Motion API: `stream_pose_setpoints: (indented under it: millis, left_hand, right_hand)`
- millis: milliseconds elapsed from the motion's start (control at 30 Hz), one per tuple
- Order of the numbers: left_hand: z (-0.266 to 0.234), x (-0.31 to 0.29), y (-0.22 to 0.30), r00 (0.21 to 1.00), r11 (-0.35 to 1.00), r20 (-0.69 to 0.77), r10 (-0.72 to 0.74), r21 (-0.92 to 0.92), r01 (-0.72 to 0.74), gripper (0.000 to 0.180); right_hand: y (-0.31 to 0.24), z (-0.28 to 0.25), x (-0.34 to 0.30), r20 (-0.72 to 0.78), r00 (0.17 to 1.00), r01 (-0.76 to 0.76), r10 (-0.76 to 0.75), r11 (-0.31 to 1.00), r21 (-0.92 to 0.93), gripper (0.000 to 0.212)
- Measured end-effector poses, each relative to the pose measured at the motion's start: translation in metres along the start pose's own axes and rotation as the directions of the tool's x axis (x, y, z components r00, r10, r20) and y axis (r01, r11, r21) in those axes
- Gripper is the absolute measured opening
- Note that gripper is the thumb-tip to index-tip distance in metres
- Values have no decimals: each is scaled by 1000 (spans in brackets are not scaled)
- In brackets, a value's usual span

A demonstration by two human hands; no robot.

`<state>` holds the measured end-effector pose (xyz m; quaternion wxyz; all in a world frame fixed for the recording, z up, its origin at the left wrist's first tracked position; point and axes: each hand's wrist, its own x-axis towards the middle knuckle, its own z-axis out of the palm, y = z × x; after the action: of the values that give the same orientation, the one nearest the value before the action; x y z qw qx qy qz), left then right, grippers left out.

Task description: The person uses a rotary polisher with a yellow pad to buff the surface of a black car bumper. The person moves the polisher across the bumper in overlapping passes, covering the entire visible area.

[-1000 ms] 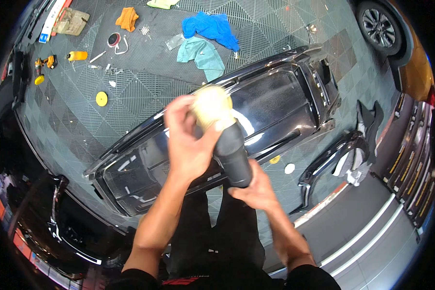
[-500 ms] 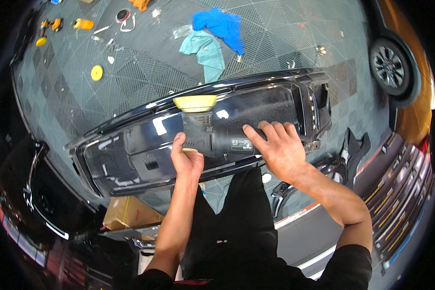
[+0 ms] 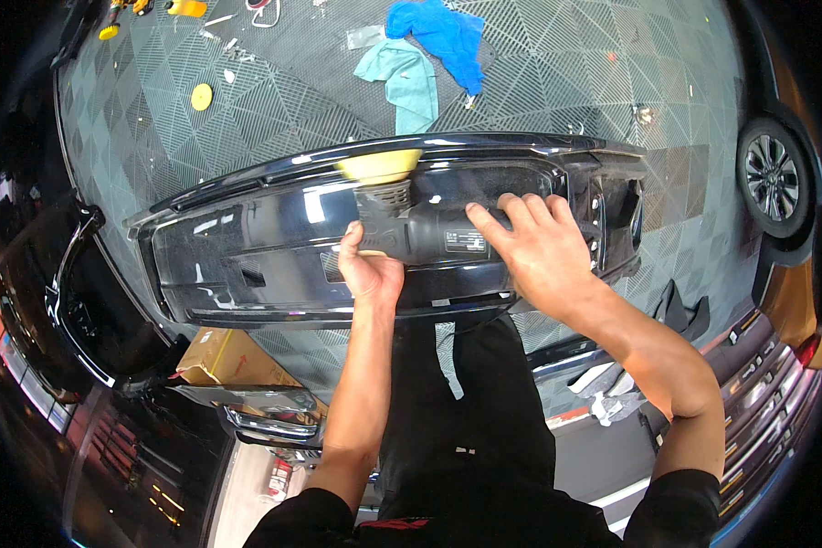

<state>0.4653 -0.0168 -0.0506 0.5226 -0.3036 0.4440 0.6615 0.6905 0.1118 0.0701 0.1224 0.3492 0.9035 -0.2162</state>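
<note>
Floor: we stand over a grey tiled workshop floor (image 3: pixel 557 82) with a raised triangle pattern, which serves as the open work area around us.
Car: one wheel (image 3: pixel 774 178) of an orange vehicle shows at the right rim, parked clear of the work.
Bumper: we see one large glossy black bumper (image 3: pixel 247 247) lying lengthwise across our front, raised off the floor in front of us, so both hands can reach its face; what bears it we cannot tell.
Other body parts: we count at least two more dark trim pieces, one at the left (image 3: pixel 91 310) and one at the lower right (image 3: pixel 685 315), set aside away from the bumper.
Box: one brown cardboard box (image 3: pixel 228 358) sits below the bumper's near edge; whether it props anything we cannot tell.
Polisher: we hold one dark machine polisher (image 3: pixel 438 233) lying flat on the bumper, its yellow foam pad (image 3: pixel 379 166) pressed to the upper edge, so the pad face meets the paint.
Right hand: our right hand (image 3: pixel 543 251) lies spread over the polisher's rear body, fingers extended, bearing down rather than clenched.
Left hand: our left hand (image 3: pixel 367 269) wraps the front of the polisher just behind the pad, thumb up, steadying the head.
Cloths: we count two, a blue cloth (image 3: pixel 443 36) and a teal cloth (image 3: pixel 406 78), dropped touching one another on the floor beyond the bumper, within reach.
Spare pad: one small yellow disc (image 3: pixel 201 96) lies alone on the floor, well apart from the bumper.
Small tools: yellow items (image 3: pixel 187 7) show at the top edge, too cropped to count.
</note>
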Motion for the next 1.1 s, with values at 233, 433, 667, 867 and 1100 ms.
stream_pose_setpoints:
  millis: [233, 433, 667, 867, 1100]
  left_hand:
    - [-2, 3, -23, 1000, 1000, 26, 7, -21, -7, 16]
    - [-1, 5, -3, 995, 995, 33, 90, 36, -92, 23]
    - [-14, 13, 4, 983, 976, -28, 182, 128, -177, 22]
    - [0, 7, -25, 921, 876, -160, 356, 400, -269, 33]
    - [23, -8, -34, 917, 855, -153, 369, 442, -271, 26]
  right_hand:
    - [18, 0, -13, 5, 1000, 11, -10, 1000, -18, 72]
    - [9, 16, 0, -50, 998, 28, -26, 999, 36, 76]
    - [2, 29, -1, -81, 997, 18, -12, 997, 76, 79]
    - [15, 27, -15, -89, 996, 8, -4, 999, 44, 62]
    - [22, 23, -19, -100, 995, 4, 2, 998, 59, 65]
